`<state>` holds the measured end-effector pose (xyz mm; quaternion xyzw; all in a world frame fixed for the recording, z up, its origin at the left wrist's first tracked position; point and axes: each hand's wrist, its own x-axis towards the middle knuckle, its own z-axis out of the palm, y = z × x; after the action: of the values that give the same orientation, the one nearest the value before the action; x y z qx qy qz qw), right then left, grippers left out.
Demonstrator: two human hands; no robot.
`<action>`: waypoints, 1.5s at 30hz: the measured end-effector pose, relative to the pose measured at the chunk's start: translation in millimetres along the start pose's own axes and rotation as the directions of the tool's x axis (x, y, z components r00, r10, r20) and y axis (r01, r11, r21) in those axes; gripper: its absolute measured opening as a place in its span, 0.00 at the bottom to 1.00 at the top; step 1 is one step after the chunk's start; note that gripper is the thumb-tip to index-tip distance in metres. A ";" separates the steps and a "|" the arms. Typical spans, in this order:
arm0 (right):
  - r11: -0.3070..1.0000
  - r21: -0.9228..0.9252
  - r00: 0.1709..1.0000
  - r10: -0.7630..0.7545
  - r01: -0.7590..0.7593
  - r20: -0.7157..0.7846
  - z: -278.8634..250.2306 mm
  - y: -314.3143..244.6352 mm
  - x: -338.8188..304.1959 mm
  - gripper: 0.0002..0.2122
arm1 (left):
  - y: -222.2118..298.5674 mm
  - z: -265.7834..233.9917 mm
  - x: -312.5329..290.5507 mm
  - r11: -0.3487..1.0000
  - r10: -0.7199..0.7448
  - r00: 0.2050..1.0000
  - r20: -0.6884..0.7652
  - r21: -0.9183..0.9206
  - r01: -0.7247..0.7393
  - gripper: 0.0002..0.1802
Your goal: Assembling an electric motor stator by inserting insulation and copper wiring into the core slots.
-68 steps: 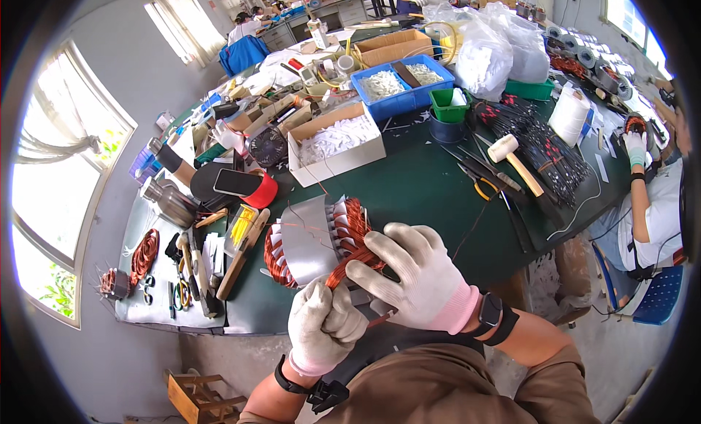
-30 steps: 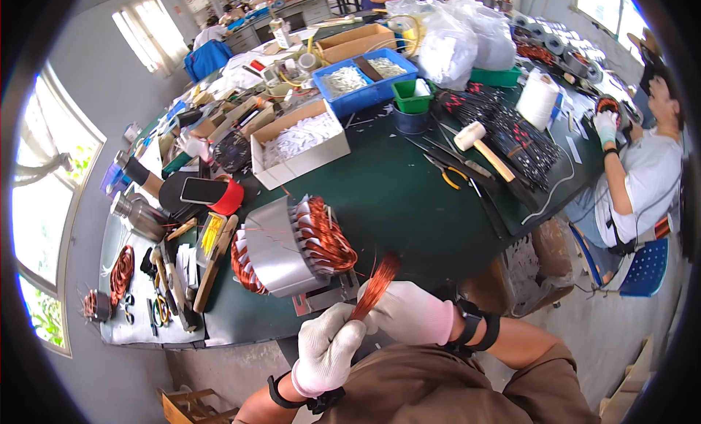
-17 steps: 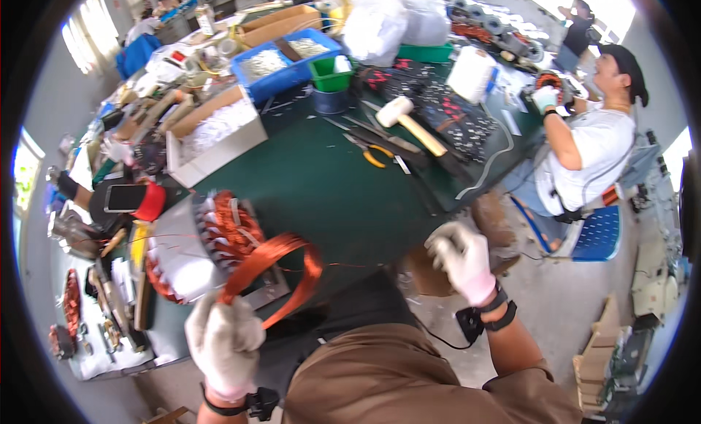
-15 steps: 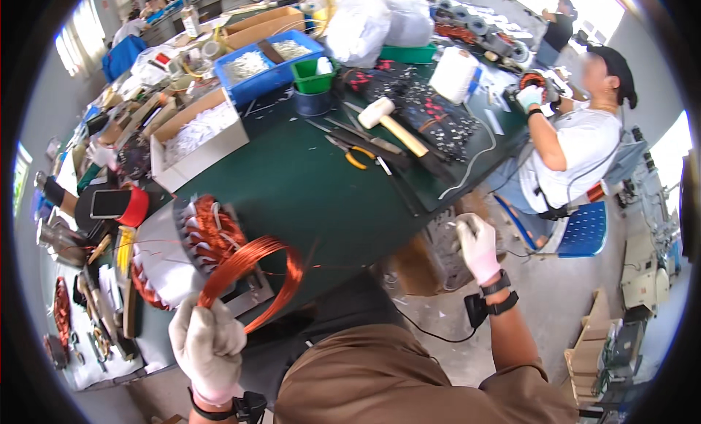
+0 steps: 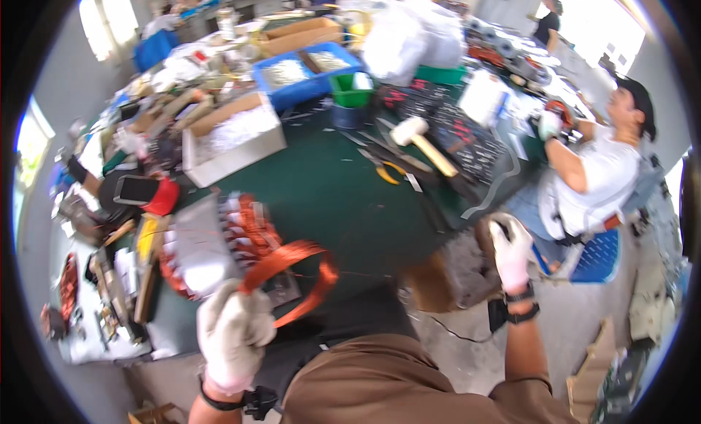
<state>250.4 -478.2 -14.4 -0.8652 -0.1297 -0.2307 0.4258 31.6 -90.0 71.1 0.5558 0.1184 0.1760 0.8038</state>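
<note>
My left hand (image 5: 235, 333), in a pale work glove, is closed round one side of a loop of copper wire (image 5: 327, 278). The loop is held tilted over the table's near edge. Just behind it lies a motor stator (image 5: 198, 241), a grey metal ring with copper windings and white insulating pieces in its slots. Out past the table edge on the right, my gloved right hand (image 5: 512, 249) is raised with thumb and fingers pinched together. Anything between those fingertips is too small to make out. A thin strand trails rightward from the loop; where it ends cannot be seen.
On the green table (image 5: 321, 212) lie a white-headed mallet (image 5: 427, 143), orange-handled pliers (image 5: 387, 173) and a carton of white pieces (image 5: 237, 150). A phone (image 5: 136, 190) rests beside red tape (image 5: 162, 197). A co-worker (image 5: 595, 168) sits at the right.
The whole view has swung, so the table and its things sit further right in the picture, with some blur. Both hands keep the same grip, the left still on the wire loop.
</note>
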 end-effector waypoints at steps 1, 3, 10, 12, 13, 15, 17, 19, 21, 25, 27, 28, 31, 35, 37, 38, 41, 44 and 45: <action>0.996 0.071 0.995 -0.067 0.062 0.078 7.7 -42.4 -5.7 0.05 | -0.5 -0.5 -0.9 1.000 -0.011 1.000 -0.027 -0.017 0.010 0.14; 0.922 0.203 0.908 -0.368 0.328 0.200 32.2 -119.5 -13.6 0.06 | 1.8 2.1 6.2 0.995 -0.086 0.993 0.079 -0.050 0.090 0.13; 0.724 0.487 0.661 -0.671 0.488 0.336 129.0 -218.3 -26.8 0.16 | 21.5 6.2 -4.0 0.934 -0.345 0.929 0.134 -0.052 0.354 0.16; 0.648 0.528 0.595 -0.746 0.549 0.299 131.9 -233.4 -23.7 0.18 | 21.9 3.1 -4.9 0.920 -0.380 0.909 0.170 -0.029 0.390 0.16; 0.585 0.524 0.498 -0.808 0.618 0.315 130.3 -238.1 -21.2 0.20 | 17.3 -3.5 -6.8 0.935 -0.336 0.922 0.191 -0.047 0.351 0.14; 0.508 0.467 0.366 -0.856 0.724 0.364 129.2 -237.4 -15.7 0.23 | 6.5 -9.9 -9.0 0.978 -0.206 0.966 0.155 0.073 0.197 0.10; 0.569 0.471 0.417 -0.820 0.674 0.393 125.1 -238.7 -16.8 0.23 | -8.8 -13.8 -9.4 0.899 -0.098 0.994 0.039 0.431 0.071 0.15; 0.605 0.458 0.444 -0.793 0.651 0.417 119.5 -239.1 -17.1 0.23 | -19.4 -10.1 -9.1 0.516 0.261 0.963 0.068 0.833 -0.199 0.14; 0.710 0.487 0.512 -0.704 0.508 0.492 115.1 -236.9 -15.0 0.21 | -22.5 -8.9 -2.5 0.223 0.444 0.874 0.198 0.920 -0.321 0.13; 0.658 0.728 0.567 -0.531 -0.192 0.630 103.2 -235.9 -6.7 0.11 | -25.4 -17.9 -3.1 0.108 0.455 0.843 0.286 0.922 -0.372 0.15; 0.636 0.771 0.650 -0.604 0.044 0.461 104.2 -234.8 -6.7 0.10 | -26.4 -14.8 0.1 0.130 0.454 0.836 0.306 0.906 -0.402 0.15; 0.643 0.759 0.667 -0.610 0.101 0.428 105.7 -233.8 -9.4 0.11 | -28.9 -14.4 4.1 0.163 0.507 0.803 0.314 0.879 -0.447 0.14; 0.660 0.543 0.723 -0.678 0.520 0.131 119.6 -239.5 -13.4 0.15 | -35.8 -18.5 7.1 0.218 0.536 0.796 0.282 0.865 -0.453 0.12; 0.551 0.631 0.581 -0.792 0.546 0.188 105.4 -234.5 -56.8 0.15 | -26.5 -13.9 -2.3 0.329 0.500 0.849 0.174 0.868 -0.372 0.12; 0.718 0.641 0.620 -0.640 0.271 0.455 123.7 -227.0 -67.2 0.13 | -26.3 -11.8 -0.2 0.349 0.495 0.853 0.168 0.860 -0.372 0.11; 0.741 0.657 0.567 -0.603 0.137 0.562 132.0 -220.1 -69.5 0.11 | -27.1 -12.0 -0.5 0.311 0.528 0.821 0.218 0.850 -0.426 0.11; 0.775 0.628 0.397 -0.557 -0.068 0.729 138.3 -214.3 -62.0 0.10 | -28.8 -13.3 -3.1 0.259 0.561 0.783 0.269 0.841 -0.475 0.11; 0.770 0.589 0.250 -0.537 -0.245 0.806 137.9 -217.4 -56.6 0.10 | -27.9 -13.9 -4.6 0.215 0.571 0.769 0.288 0.852 -0.478 0.10; 0.752 0.597 0.227 -0.552 -0.279 0.802 138.2 -218.0 -57.4 0.10 | -26.0 -14.2 -5.5 0.198 0.550 0.788 0.278 0.873 -0.446 0.12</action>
<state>149.2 -238.1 30.6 -0.5963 -0.5149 0.3709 0.4918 25.0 -88.5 41.8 0.8973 0.0465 0.3568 0.2556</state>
